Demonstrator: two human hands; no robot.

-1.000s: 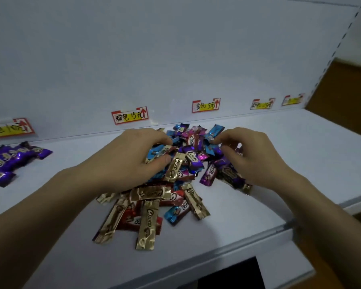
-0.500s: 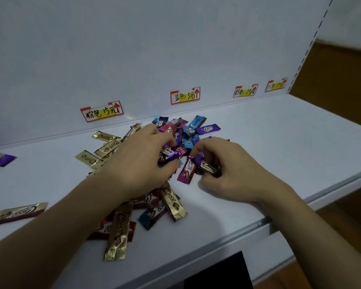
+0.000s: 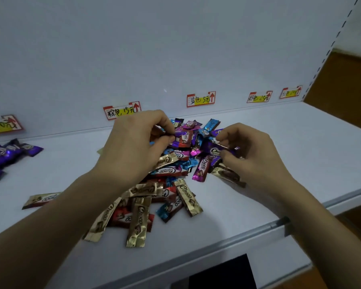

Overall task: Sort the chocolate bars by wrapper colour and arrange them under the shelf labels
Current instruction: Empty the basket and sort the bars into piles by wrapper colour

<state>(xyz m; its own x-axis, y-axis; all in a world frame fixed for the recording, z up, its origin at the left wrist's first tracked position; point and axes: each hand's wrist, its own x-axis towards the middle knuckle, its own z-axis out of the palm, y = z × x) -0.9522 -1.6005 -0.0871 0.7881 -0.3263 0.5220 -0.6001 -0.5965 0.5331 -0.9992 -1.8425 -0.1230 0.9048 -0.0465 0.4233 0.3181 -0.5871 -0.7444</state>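
Two pinches: left hand (image 3: 131, 149) on purple bar (image 3: 176, 143), right hand (image 3: 254, 157) on second purple bar (image 3: 213, 150). Lift without dragging the pile (image 3: 171, 184).

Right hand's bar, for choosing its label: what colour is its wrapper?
The bar is purple; head view.

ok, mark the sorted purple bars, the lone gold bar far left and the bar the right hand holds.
sorted purple bars (image 3: 8, 154), head view, middle of the group.
lone gold bar (image 3: 41, 199), head view, wrapper centre.
purple bar (image 3: 214, 150) in right hand (image 3: 252, 155), head view, printed logo.
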